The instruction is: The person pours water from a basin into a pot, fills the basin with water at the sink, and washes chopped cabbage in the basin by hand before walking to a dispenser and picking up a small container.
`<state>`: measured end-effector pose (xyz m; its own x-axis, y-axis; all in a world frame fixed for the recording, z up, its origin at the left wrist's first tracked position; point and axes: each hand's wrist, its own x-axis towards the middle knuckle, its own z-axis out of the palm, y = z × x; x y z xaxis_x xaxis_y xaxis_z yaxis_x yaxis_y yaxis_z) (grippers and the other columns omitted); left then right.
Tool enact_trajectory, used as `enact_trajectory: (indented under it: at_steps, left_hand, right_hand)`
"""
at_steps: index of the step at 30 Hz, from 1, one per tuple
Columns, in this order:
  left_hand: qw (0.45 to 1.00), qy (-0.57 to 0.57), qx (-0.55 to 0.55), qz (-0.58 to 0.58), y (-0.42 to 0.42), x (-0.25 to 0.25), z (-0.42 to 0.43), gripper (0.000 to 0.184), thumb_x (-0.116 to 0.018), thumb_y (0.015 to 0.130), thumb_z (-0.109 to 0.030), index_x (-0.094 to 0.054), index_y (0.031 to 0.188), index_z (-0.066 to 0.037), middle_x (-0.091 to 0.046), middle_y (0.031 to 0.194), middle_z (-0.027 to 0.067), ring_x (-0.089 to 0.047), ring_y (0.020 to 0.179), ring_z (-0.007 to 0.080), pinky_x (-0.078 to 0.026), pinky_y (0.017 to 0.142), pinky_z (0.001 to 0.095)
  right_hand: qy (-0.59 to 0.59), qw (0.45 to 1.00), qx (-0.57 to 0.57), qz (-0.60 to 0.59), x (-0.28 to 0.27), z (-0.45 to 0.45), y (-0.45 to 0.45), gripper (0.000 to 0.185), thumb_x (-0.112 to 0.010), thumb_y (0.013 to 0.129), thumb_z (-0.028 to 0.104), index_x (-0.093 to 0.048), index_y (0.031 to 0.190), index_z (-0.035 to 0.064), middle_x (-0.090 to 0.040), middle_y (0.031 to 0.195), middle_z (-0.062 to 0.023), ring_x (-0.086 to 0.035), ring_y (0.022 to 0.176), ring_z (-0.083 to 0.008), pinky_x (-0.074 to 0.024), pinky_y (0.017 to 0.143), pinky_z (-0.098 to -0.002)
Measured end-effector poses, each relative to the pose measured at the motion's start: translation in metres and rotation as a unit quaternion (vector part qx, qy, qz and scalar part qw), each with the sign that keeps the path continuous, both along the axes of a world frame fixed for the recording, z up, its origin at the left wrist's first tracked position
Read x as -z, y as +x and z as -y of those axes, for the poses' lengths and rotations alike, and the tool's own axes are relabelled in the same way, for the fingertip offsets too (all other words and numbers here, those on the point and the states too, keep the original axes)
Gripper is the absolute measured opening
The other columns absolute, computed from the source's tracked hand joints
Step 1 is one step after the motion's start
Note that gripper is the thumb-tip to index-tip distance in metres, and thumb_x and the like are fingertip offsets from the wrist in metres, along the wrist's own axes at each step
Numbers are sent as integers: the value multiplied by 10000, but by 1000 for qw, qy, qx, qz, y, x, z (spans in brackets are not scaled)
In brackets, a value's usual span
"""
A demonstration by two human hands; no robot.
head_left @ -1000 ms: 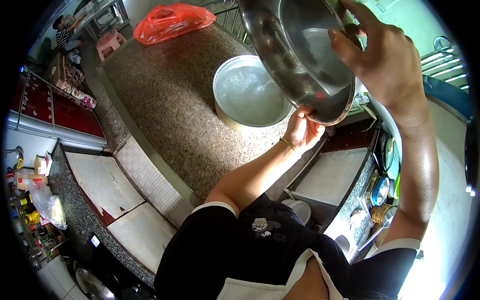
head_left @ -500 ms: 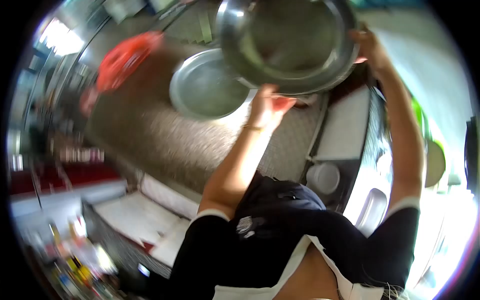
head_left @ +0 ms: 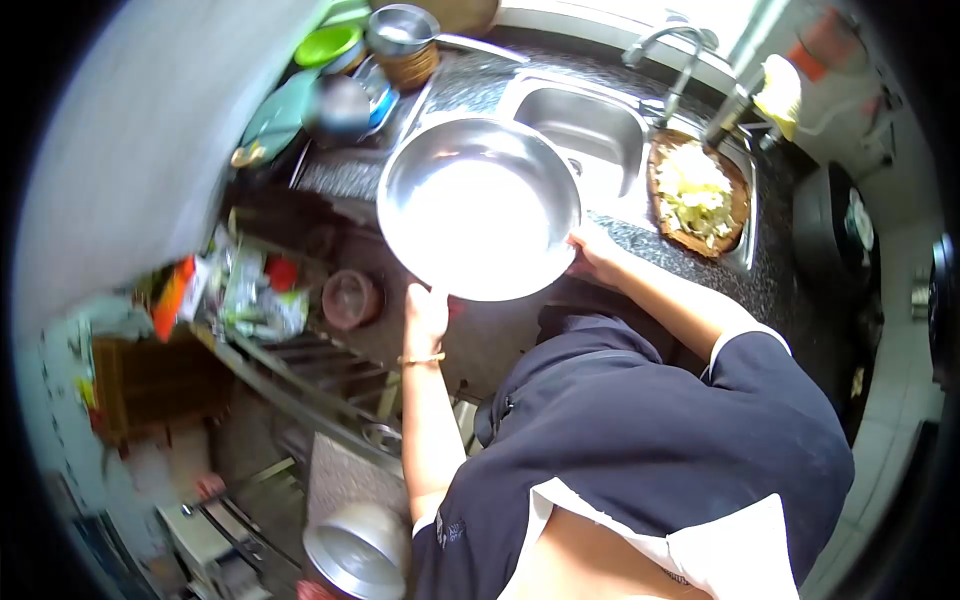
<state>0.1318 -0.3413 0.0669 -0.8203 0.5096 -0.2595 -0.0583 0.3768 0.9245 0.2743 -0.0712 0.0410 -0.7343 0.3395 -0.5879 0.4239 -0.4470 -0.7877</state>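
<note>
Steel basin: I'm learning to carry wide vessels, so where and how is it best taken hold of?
Probably by the rim, with both hands spread apart, coming from the body side. The steel basin is wide and round, with no handle in view, so two spaced holds should steady it. The left hand and right hand are at that near edge.

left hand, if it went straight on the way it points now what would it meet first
The left hand would meet the metal basin first, as it is holding it; beyond, the speckled counter seems in line, though depth is unclear.
</note>
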Motion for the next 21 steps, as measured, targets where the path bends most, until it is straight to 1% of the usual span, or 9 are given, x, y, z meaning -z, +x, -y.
enact_trajectory:
  at_steps: [2,4,6,8,12,14,15,19,21]
  left_hand:
    - [992,40,32,112,-8,-6,-64,306,-514,899,-205,-613,908,84,-655,705,122,-625,556,181,-501,485,291]
    - [991,35,70,104,-26,-1,-121,328,-485,908,-226,-619,886,72,-653,699,123,-623,535,178,-497,461,286]
    - [990,32,99,100,-40,16,-165,356,-455,916,-247,-625,864,61,-650,692,123,-620,515,174,-493,438,282]
    - [990,52,106,76,-59,30,-205,390,-407,925,-260,-623,857,57,-648,688,120,-617,510,177,-489,434,281]
    - [978,75,161,-105,-112,100,-264,382,-376,929,-235,-623,885,53,-644,683,141,-625,519,191,-486,411,292]
    - [990,-2,134,-48,-101,45,-289,356,-380,925,-205,-618,871,54,-630,634,148,-621,489,197,-479,389,293]
    - [987,-50,152,-27,-104,37,-297,329,-393,907,-194,-616,877,47,-634,667,146,-613,481,201,-479,396,289]
    - [975,-127,183,16,-128,60,-335,268,-419,868,-162,-534,1021,26,-620,670,156,-593,431,218,-462,348,287]
    - [977,-128,168,-9,-137,77,-346,365,-430,855,-145,-390,1191,-8,-611,680,148,-592,430,226,-469,350,296]
  right_hand:
    - [-21,1000,23,-1,23,-47,16,333,-448,922,328,-548,1038,32,-596,864,-98,-614,699,-172,-530,579,-297]
    - [-43,998,36,4,33,-88,16,328,-492,907,311,-536,1064,27,-594,869,-96,-612,692,-158,-531,560,-293]
    - [64,990,92,86,45,-116,13,341,-549,866,253,-475,1118,35,-575,962,-86,-579,630,-155,-515,493,-303]
    - [167,979,116,21,44,-153,7,617,-612,826,263,-304,1293,2,-521,1044,-139,-545,619,-157,-504,470,-281]
    - [493,830,157,208,46,-238,5,769,-623,807,294,-202,1383,5,-446,1268,-190,-535,1060,-296,-465,870,-377]
    - [392,891,167,154,-2,-265,11,725,-601,794,344,-302,1346,-17,-398,1341,-220,-358,1277,-296,-294,1055,-378]
    - [477,849,118,194,3,-278,12,697,-576,829,325,-277,1369,2,-404,1335,-204,-461,1181,-290,-360,1001,-354]
    - [518,812,14,268,-9,-301,-13,682,-539,823,325,-284,1369,5,-358,1375,-205,-376,1262,-323,-318,1038,-395]
    - [489,828,46,269,-6,-295,-33,431,-471,818,239,-464,1165,-18,-517,1195,-247,-519,1111,-354,-408,943,-427]
